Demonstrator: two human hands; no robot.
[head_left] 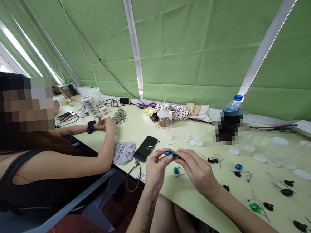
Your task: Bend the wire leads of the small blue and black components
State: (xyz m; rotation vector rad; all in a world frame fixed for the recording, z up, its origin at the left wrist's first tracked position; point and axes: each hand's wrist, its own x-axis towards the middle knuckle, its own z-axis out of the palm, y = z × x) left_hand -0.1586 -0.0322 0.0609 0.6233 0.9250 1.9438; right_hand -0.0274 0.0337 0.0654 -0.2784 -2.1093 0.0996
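Above the front edge of the table, my left hand (157, 168) pinches a small shiny blue part (169, 154). A thin bent wire sticks out to the left from the fingers. My right hand (196, 169) is closed on a small black piece (177, 156) at the blue part's right end; whether the two are joined I cannot tell. Just below my hands, a blue round piece (176, 170) lies on the table beside thin metal pins. A dark phone (146, 148) rests to the left of my fingers.
A co-worker (68, 170) sits at the left, both hands at a stack of rings (119, 114). Across the table (219, 212) lie several black pieces, wires, a green piece (255, 207) and clear lids (302, 174). A bottle (234, 105) and an iced drink cup (163, 116) stand behind.
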